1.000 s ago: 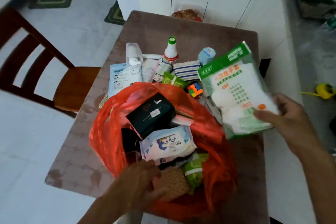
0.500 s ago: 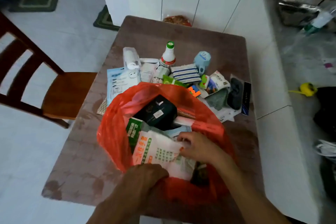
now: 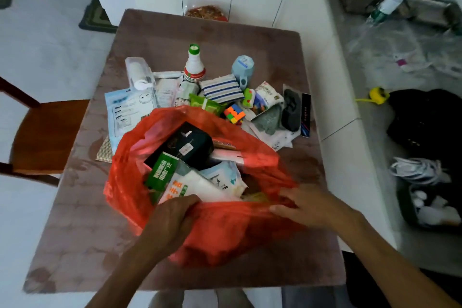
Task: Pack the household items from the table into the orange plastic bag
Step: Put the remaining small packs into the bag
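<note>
The orange plastic bag (image 3: 220, 232) stands open on the near half of the brown table (image 3: 212, 32). Inside it lie a black box (image 3: 185, 144), a green-and-white glove pack (image 3: 175, 177) and a wipes pack (image 3: 225, 177). My left hand (image 3: 172, 217) grips the bag's near rim, fingers curled over it. My right hand (image 3: 307, 205) rests on the rim to the right, fingers fairly straight. Behind the bag lie a mask pack (image 3: 125, 110), a white bottle (image 3: 194, 62), a blue cup (image 3: 242, 67), a striped cloth (image 3: 221, 87) and a puzzle cube (image 3: 233, 114).
A wooden chair (image 3: 47, 135) stands against the table's left side. A white cabinet wall (image 3: 325, 82) runs along the right edge. A yellow tape measure (image 3: 378, 95) and dark bags lie on the floor at right. More small packs crowd the table's right middle.
My right hand carried the green-and-white glove pack from the table's right side into the bag, let go of it, and came back to the bag's near rim. The left hand stayed on the rim.
</note>
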Motion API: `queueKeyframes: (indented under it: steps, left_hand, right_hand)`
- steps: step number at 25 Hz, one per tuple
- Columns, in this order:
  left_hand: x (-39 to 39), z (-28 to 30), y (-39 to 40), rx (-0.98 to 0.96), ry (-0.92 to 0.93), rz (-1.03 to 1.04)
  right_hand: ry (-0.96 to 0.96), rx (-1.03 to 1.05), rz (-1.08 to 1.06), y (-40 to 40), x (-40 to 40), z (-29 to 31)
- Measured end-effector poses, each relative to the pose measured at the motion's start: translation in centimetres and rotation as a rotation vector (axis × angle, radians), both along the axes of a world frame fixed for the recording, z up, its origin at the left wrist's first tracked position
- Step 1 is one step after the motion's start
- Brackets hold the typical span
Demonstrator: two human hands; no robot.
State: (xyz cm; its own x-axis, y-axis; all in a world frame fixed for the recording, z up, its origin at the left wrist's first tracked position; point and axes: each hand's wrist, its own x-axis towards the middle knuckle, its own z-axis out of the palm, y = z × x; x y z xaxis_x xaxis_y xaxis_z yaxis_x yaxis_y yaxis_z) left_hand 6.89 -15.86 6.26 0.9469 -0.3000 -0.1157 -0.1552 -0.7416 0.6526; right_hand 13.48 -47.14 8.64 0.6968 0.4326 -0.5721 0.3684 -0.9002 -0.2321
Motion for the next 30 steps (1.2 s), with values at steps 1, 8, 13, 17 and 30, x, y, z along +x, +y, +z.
queueKeyframes:
  steps: [1, 8, 13, 17, 30]
  left_hand:
    - [0.0, 0.1, 0.0, 0.014, -0.008, -0.040]
    - [3.9, 1.0, -3.5, 0.040, -0.072, -0.145]
    - [7.2, 1.2, -5.4, 0.072, -0.150, -0.171]
    - [7.9, 0.6, -5.4, 0.038, -0.141, -0.140]
    - [5.4, -2.1, -4.9, 0.023, 0.027, -0.018]
  right_hand:
    - [-0.047, -0.028, -0.004, -1.4, -0.1, 1.2]
    - [-0.462, -0.378, -0.213, -2.3, 1.9, 6.3]
    - [-0.127, 0.763, -0.633, -1.7, 5.6, 7.4]
    - [-0.370, 0.710, -0.916, -1.2, 13.7, -1.5]
    - [-0.450, 0.365, -0.970, -4.5, 19.1, -12.4]
